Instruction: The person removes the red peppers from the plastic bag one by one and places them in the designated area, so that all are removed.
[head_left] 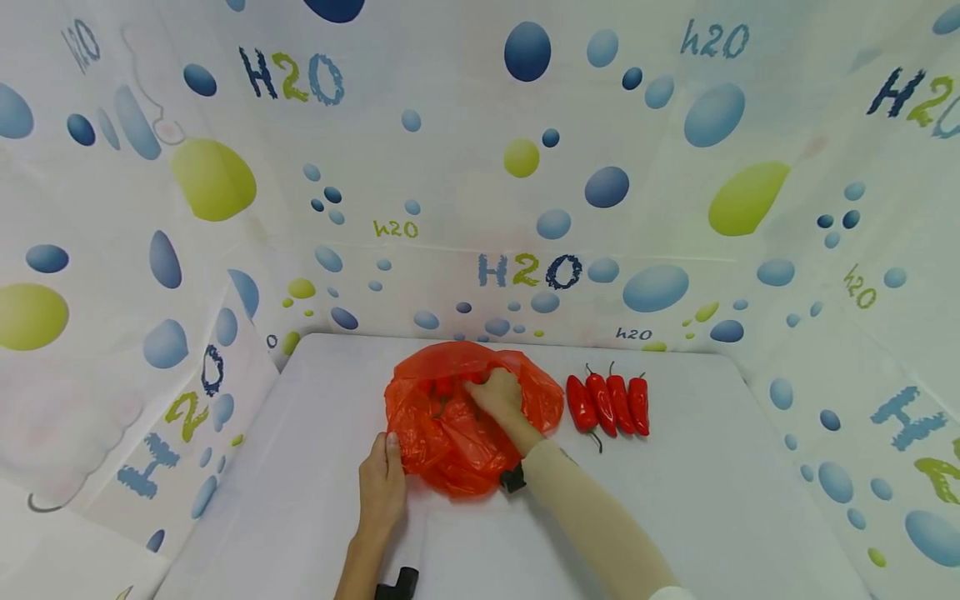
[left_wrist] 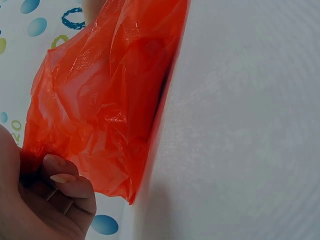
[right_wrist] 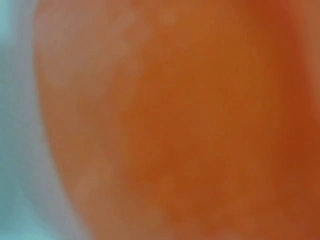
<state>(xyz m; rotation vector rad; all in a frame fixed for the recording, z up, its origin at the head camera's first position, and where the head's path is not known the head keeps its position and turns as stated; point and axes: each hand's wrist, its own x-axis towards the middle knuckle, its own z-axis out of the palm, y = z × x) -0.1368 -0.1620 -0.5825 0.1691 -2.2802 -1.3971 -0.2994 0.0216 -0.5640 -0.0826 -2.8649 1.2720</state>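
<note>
At ctr of a white worktop, toward its far half, sits a crumpled, see-thru orange-red plastic bag, its mouth gaping. R hand reaches into the mouth, fingers mostly hidden; can't tell how far they're spread or if they have hold of anything. R wrist view = orange blur, no help. Red peppers w/ green stems show inside the bag, just left of R hand; count unclear. L hand is at the bag's near left edge, thumb & curled fingers pinching the plastic, no real gap in that grip.

Outside, just right of the bag, 4 long red peppers lie side by side in a row, long axes approx. front-to-back. Leftmost's stem points to the near side; other 3 stems point away. R hand's the nearer one to the row, w/ the bag's right side btwn; L hand's well apart.

Surface: smooth, white. Room: white backdrop on back & sides, printed w/ blue & lime ovals + "H2O" lettering. Pale sleeve on right arm.
</note>
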